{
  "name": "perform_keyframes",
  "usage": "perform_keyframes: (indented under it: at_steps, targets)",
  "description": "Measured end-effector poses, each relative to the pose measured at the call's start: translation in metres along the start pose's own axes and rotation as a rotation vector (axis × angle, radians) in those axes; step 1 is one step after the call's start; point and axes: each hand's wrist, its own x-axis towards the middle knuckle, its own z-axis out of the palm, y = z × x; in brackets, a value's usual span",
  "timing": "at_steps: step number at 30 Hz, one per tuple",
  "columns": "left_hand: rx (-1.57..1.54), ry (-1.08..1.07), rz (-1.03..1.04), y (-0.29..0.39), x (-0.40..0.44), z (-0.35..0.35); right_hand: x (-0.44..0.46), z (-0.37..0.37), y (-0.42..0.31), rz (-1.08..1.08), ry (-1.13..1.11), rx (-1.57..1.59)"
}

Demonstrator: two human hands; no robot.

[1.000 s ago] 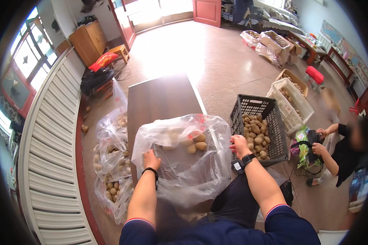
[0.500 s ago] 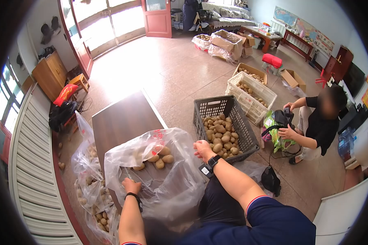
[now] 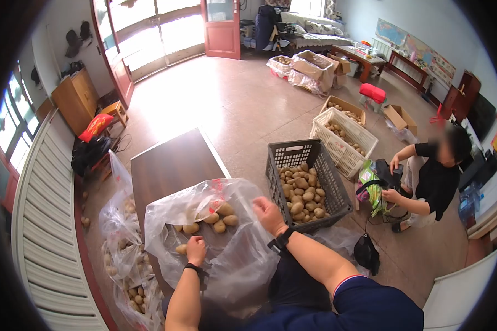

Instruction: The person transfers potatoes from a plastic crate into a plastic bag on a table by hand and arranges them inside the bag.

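A clear plastic bag (image 3: 237, 265) with red print lies spread over the near end of a dark brown tabletop (image 3: 174, 157). Several potatoes (image 3: 220, 226) sit inside it. My left hand (image 3: 195, 250) is at the bag's left part, fingers curled, right beside a single potato (image 3: 181, 249); what the fingers hold, if anything, is hidden. Over the bag's right side, my right hand (image 3: 269, 216) has its fingers bent inward, and I cannot make out anything in them. Just to its right stands a dark grey plastic crate (image 3: 337, 201) part full of potatoes.
Behind the grey crate are a white crate (image 3: 364, 144) and a cardboard box (image 3: 360, 115), both with potatoes. Bagged potatoes (image 3: 132, 276) lie left of the table by a radiator (image 3: 44, 220). At right, a person (image 3: 439, 176) handles a black and green bag (image 3: 373, 187).
My right hand has moved left from the grey crate's edge to over the bag. My left hand has shifted up and right, and a potato now shows beside it. The view tilted slightly.
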Motion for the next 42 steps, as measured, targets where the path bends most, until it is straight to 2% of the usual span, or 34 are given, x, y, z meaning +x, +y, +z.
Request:
perform_keyframes:
  at_steps: [1, 2, 4, 7, 8, 10, 12, 14, 20, 22, 24, 26, 28, 30, 34, 36, 37, 38, 42]
  targets:
    - [-0.238, -0.044, -0.130, 0.049, -0.030, -0.003, -0.009, 0.003, -0.014, -0.017, -0.135, -0.019]
    - [-0.308, -0.101, -0.164, 0.064, -0.038, 0.000, -0.017, 0.009, -0.025, -0.039, -0.275, -0.033]
    - [-0.477, -0.195, -0.225, 0.082, -0.051, 0.006, -0.028, 0.023, -0.031, -0.141, -0.489, -0.124]
    - [-0.684, -0.345, -0.244, 0.094, -0.063, 0.016, -0.041, 0.039, -0.023, -0.317, -0.671, -0.300]
    - [-0.688, -0.331, -0.246, 0.095, -0.066, 0.017, -0.044, 0.043, -0.021, -0.325, -0.682, -0.295]
    - [-0.791, -0.481, -0.219, 0.108, -0.074, 0.014, -0.047, 0.047, -0.025, -0.213, -0.764, -0.357]
    - [-0.777, -0.491, -0.226, 0.110, -0.075, 0.013, -0.047, 0.051, -0.017, -0.233, -0.780, -0.339]
    - [-0.792, -0.588, -0.189, 0.112, -0.077, 0.010, -0.045, 0.055, -0.006, -0.278, -0.757, -0.285]
    - [-0.816, -0.586, -0.251, 0.117, -0.080, 0.005, -0.044, 0.054, -0.011, -0.246, -0.755, -0.298]
    - [-0.807, -0.551, -0.273, 0.118, -0.079, 0.005, -0.040, 0.055, -0.010, -0.093, -0.768, -0.329]
    - [-0.769, -0.486, -0.294, 0.117, -0.077, -0.002, -0.035, 0.052, -0.002, -0.054, -0.664, -0.285]
    - [-0.667, -0.391, -0.247, 0.097, -0.067, -0.001, -0.024, 0.052, 0.020, -0.089, -0.480, -0.047]
    - [-0.617, -0.313, -0.248, 0.084, -0.061, -0.004, -0.005, 0.037, 0.022, 0.215, -0.443, 0.134]
    - [-0.550, -0.211, -0.233, 0.076, -0.055, -0.007, 0.008, 0.007, -0.005, 0.443, -0.319, 0.388]
    - [-0.260, 0.057, -0.086, 0.027, -0.028, -0.001, 0.025, -0.030, 0.008, 0.618, 0.152, 0.818]
    - [0.012, 0.226, 0.020, 0.009, -0.019, -0.002, 0.030, -0.048, 0.030, 0.747, 0.292, 0.801]
    - [0.200, 0.302, 0.072, 0.027, -0.030, -0.012, 0.032, -0.056, 0.044, 0.863, 0.344, 0.787]
    - [0.204, 0.311, 0.064, 0.032, -0.034, -0.016, 0.035, -0.064, 0.060, 0.977, 0.399, 0.771]
    - [0.151, 0.342, -0.082, 0.043, -0.038, -0.027, 0.038, -0.081, 0.094, 1.110, 0.467, 0.733]
